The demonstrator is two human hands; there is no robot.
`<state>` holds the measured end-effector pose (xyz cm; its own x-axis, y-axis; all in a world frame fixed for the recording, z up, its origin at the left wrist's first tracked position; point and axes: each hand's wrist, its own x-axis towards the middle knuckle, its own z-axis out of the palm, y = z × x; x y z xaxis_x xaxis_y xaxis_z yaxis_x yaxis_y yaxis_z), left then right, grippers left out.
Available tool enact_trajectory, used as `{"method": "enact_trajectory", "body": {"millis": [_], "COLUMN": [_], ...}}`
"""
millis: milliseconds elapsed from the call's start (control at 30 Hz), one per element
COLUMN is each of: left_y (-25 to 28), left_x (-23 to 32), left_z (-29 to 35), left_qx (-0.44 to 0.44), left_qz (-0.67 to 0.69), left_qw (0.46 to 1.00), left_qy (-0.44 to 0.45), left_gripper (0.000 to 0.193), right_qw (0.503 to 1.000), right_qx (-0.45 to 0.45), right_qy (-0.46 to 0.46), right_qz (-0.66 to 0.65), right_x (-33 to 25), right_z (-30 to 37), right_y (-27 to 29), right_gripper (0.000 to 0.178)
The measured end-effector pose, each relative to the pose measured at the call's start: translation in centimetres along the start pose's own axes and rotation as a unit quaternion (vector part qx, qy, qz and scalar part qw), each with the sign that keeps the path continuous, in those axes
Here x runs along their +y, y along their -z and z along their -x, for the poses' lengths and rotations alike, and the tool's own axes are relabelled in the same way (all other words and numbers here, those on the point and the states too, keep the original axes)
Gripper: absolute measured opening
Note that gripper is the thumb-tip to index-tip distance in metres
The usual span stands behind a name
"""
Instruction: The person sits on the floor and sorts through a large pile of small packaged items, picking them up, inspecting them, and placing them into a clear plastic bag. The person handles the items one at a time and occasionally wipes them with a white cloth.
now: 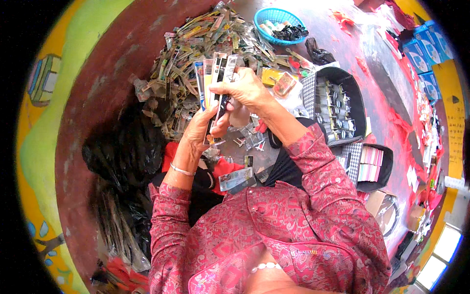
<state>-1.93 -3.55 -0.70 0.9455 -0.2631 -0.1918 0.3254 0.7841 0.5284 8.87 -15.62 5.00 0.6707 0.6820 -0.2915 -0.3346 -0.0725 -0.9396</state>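
Both hands are raised in front of me, close together around a small fanned bunch of slim, flat clear-plastic packets (219, 73) with printed cards inside. My left hand (199, 126) is closed around the lower ends of the bunch. My right hand (247, 89) pinches the upper right packet between thumb and fingers. A dark dotted strip shows between the two hands; I cannot make out what it is. Right behind the hands rises a large heap of similar slim packets (196, 41). Below the hands lie small clear plastic pieces (249, 139) and a loose packet (236, 179) near my lap.
A blue basket (262, 34) holding rolls and black items stands at the far side. To the right are a checked box (309, 93) of metal-looking parts and a smaller box (351, 164) of striped cards. Black plastic bags (125, 152) lie at left.
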Motion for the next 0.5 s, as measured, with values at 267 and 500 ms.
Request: {"method": "enact_trajectory", "body": {"millis": [267,500], "left_y": [-1.7,-0.7], "left_x": [0.0,0.1], "left_z": [-0.3,0.3], "left_qx": [0.122,0.107], "left_qz": [-0.196,-0.103], "left_qw": [0.972,0.987], "left_qy": [-0.052,-0.062], "left_gripper": [0.027,0.02], "right_qw": [0.979,0.993], "right_qx": [0.109,0.098], "right_qy": [0.131,0.059], "right_qz": [0.115,0.025], "right_x": [2.4,2.5], "right_z": [-1.2,-2.3], "right_y": [0.4,1.6], "right_gripper": [0.021,0.03]}}
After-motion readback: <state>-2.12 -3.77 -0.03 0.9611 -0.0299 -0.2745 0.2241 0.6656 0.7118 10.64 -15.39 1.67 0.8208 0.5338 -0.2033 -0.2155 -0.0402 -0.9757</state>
